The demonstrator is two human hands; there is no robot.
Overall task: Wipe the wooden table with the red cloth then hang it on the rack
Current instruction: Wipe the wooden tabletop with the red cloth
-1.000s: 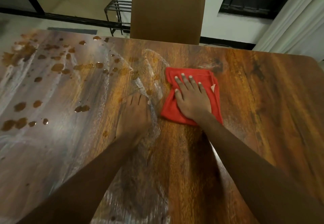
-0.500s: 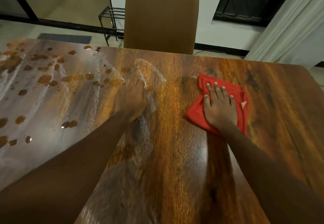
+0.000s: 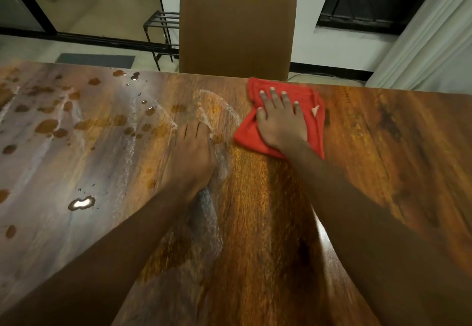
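The right hand [image 3: 279, 121] lies flat, fingers spread, pressing the red cloth [image 3: 281, 117] onto the wooden bench [image 3: 383, 159] at the frame's upper centre, near the far edge. The left hand [image 3: 192, 154] rests palm-down, empty, beside water droplets [image 3: 81, 203]. A metal rack [image 3: 161, 34] stands upper left.

Chair [image 3: 237, 26] just beyond table [image 3: 383, 172] far edge
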